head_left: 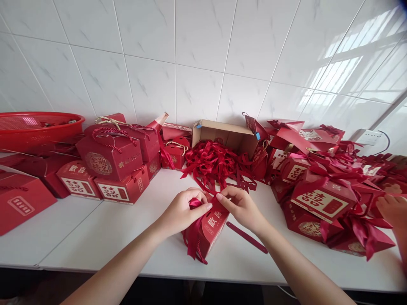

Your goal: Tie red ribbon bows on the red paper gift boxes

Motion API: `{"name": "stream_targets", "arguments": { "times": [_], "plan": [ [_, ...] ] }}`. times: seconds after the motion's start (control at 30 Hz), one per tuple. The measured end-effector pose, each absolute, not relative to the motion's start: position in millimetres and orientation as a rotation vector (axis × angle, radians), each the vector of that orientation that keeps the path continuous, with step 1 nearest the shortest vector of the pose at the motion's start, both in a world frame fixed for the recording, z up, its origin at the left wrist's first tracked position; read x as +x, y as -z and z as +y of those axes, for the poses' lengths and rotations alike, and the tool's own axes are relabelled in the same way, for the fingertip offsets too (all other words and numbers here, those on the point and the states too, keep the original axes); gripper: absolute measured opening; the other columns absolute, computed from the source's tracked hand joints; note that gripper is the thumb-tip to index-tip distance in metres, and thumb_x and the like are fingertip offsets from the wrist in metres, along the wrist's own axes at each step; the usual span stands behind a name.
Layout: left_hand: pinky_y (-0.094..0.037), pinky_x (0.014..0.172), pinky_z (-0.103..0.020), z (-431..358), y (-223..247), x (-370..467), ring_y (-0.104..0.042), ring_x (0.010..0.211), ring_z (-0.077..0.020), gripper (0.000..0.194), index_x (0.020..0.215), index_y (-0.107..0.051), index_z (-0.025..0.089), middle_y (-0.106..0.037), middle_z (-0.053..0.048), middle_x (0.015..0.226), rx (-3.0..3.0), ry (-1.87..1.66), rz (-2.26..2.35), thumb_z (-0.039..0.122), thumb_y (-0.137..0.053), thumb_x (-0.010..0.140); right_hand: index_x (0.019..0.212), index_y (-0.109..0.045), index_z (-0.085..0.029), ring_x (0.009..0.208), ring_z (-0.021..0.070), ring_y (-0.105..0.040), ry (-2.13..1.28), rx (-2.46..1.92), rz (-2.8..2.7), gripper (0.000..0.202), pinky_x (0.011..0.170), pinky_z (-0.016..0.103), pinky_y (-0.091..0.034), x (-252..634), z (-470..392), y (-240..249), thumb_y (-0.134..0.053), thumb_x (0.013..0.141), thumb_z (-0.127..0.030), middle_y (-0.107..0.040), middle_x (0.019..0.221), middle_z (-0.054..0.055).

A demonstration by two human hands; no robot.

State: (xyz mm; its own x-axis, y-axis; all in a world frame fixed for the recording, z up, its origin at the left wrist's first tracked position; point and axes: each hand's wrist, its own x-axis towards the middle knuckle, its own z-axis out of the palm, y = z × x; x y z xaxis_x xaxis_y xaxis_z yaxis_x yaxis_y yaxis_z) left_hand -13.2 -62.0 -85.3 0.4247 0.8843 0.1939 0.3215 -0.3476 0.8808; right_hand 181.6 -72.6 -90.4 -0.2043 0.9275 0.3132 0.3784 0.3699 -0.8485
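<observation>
A red gift box (212,226) with gold characters stands on the white table in front of me. Both hands are at its top, working on a dark red satin ribbon (192,237) whose loose ends hang down the box's near left side. My left hand (187,209) pinches the ribbon between thumb and curled fingers. Close beside it, my right hand (237,205) has its thumb and fingertips closed on the ribbon too. A twisted red cord (200,252) dangles at the box's lower front. Parts of the ribbon are hidden behind my fingers.
A cardboard box (227,129) spills a heap of red ribbons (219,159). Stacked gift boxes (110,154) and a red plastic basket (41,131) are left; ribboned boxes (324,197) pile up right. A dark red strip (247,238) lies near my right wrist. Another person's hand (392,212) is far right.
</observation>
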Motion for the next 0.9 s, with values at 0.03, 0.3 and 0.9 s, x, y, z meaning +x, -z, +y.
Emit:
{"name": "stream_targets", "arguments": {
  "times": [0.03,0.3,0.9],
  "plan": [
    [-0.046,0.077,-0.031,-61.7,86.5,-12.7,-0.06,0.08,-0.0189,0.029,0.063,-0.047,0.02,-0.06,-0.002,0.081,1.889,-0.905,1.04,0.036,-0.057,0.084,0.069,-0.059,-0.018,0.063,0.0126,-0.049,-0.797,-1.147,-1.744,0.035,0.057,0.024,-0.04,180.1,-71.7,91.0,-0.056,0.087,-0.047,-0.055,0.067,0.0],
    [-0.046,0.084,-0.031,-60.8,94.1,-12.0,-0.061,0.097,-0.0215,0.022,0.067,-0.05,0.02,-0.064,-0.004,0.092,1.94,-0.952,1.047,0.033,-0.058,0.084,0.063,-0.052,-0.018,0.057,0.0109,-0.041,-0.455,-1.186,-1.647,0.033,0.053,0.024,-0.032,174.4,-69.2,103.4,-0.054,0.09,-0.038,-0.047,0.06,-0.002],
    [-0.048,0.089,-0.031,-60.0,99.8,-14.1,-0.063,0.106,-0.0238,0.026,0.062,-0.044,0.021,-0.068,-0.006,0.091,1.946,-0.984,1.003,0.03,-0.062,0.078,0.06,-0.055,-0.018,0.054,0.0117,-0.046,-0.308,-1.107,-1.506,0.033,0.051,0.024,-0.037,170.9,-73.8,111.5,-0.055,0.089,-0.036,-0.052,0.059,0.0]
  ]
}}
